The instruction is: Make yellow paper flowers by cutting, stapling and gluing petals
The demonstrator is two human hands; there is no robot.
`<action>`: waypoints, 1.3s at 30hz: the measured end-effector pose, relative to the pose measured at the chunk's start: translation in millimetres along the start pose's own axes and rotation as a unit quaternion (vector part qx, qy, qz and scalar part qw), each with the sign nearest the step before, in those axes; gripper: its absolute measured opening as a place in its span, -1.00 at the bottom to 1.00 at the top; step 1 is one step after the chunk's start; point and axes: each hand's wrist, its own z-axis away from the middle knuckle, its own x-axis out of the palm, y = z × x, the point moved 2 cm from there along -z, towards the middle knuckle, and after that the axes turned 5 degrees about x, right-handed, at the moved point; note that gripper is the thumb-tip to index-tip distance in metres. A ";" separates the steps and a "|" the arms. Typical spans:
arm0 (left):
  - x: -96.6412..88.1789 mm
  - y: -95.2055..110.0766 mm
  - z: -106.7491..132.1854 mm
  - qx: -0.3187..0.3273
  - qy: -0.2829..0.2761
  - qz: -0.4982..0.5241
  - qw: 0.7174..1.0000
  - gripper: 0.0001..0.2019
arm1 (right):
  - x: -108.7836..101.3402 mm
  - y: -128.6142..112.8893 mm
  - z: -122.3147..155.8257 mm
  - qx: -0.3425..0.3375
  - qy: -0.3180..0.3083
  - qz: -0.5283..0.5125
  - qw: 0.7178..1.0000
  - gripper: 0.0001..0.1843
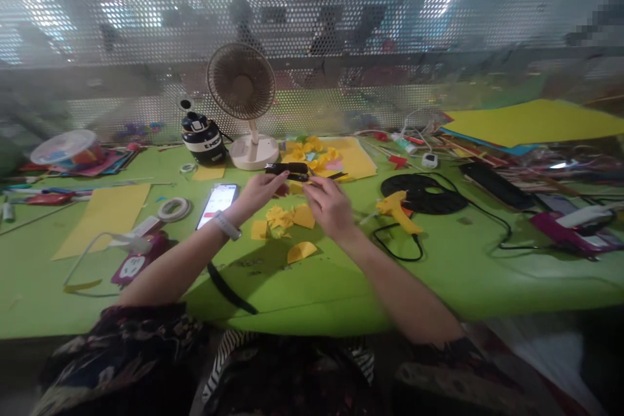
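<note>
Left hand (260, 192) clamps what seems a black stapler (287, 171), lying crosswise, pointing at right hand (331, 208) pinching yellow paper (296, 187).

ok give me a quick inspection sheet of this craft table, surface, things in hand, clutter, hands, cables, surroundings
surface: green table, crowded along the back
job's things: black stapler; yellow paper scraps under the hands
clutter: phone, tape roll, glue gun, yellow sheet, desk fan
grippers: left hand grips the stapler; right hand at its front end, grip blurred
cables: black cable coil behind the glue gun
surroundings: perforated screen behind the table
</note>
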 end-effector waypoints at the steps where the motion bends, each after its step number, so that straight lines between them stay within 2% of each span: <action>1: 2.5 -5.7 11.4 -0.036 -0.031 0.099 0.994 -0.44 | 0.0 -3.0 1.8 -0.018 0.009 0.000 1.000 -0.59; 3: 8.3 -14.5 31.1 -0.092 -0.086 0.247 0.961 -0.48 | 1.1 -10.7 5.5 -0.059 0.000 0.004 0.998 -0.58; 4: 10.1 -17.3 39.0 -0.108 -0.085 0.295 0.945 -0.53 | 2.0 -14.9 7.3 -0.079 -0.015 0.007 0.997 -0.58; 6: 11.2 -19.7 50.9 -0.109 -0.045 0.364 0.924 -0.66 | 4.0 -22.1 10.5 -0.110 -0.048 0.007 0.993 -0.59; 9: 11.1 -18.5 62.3 -0.112 -0.034 0.405 0.907 -0.63 | 7.8 -27.4 14.4 -0.147 -0.077 -0.016 0.986 -0.61; 12: 9.0 -17.4 69.4 -0.107 -0.035 0.404 0.908 -0.63 | 12.6 -26.0 16.9 -0.158 -0.065 -0.069 0.983 -0.63; 15: 10.3 -19.2 75.5 -0.106 -0.054 0.419 0.900 -0.84 | 15.5 -23.1 18.0 -0.122 -0.037 -0.152 0.980 -0.67; 17: 13.6 -21.8 78.8 -0.112 -0.062 0.447 0.885 -0.95 | 16.2 -22.5 18.1 -0.073 -0.025 -0.218 0.973 -0.70; 18: 15.5 -23.1 79.9 -0.111 -0.066 0.463 0.877 -0.94 | 16.5 -22.7 18.1 -0.046 -0.023 -0.253 0.966 -0.70; 21: 21.6 -25.9 81.6 -0.080 -0.100 0.500 0.857 -0.74 | 18.7 -24.1 18.8 0.019 -0.027 -0.357 0.934 -0.70; 24: 25.3 -28.6 82.6 -0.038 -0.107 0.477 0.872 -0.68 | 21.6 -25.8 20.8 0.029 -0.028 -0.401 0.915 -0.72; 27: 27.6 -29.9 84.5 -0.013 -0.090 0.438 0.894 -0.72 | 22.5 -26.7 23.0 0.018 -0.013 -0.388 0.922 -0.77; 32: 30.4 -28.6 86.7 -0.006 -0.088 0.437 0.895 -0.74 | 21.6 -27.1 24.4 0.013 -0.006 -0.385 0.923 -0.85; 39: 30.2 -30.0 86.0 -0.002 -0.083 0.425 0.901 -0.75 | 21.6 -27.5 24.7 0.013 -0.013 -0.378 0.926 -0.81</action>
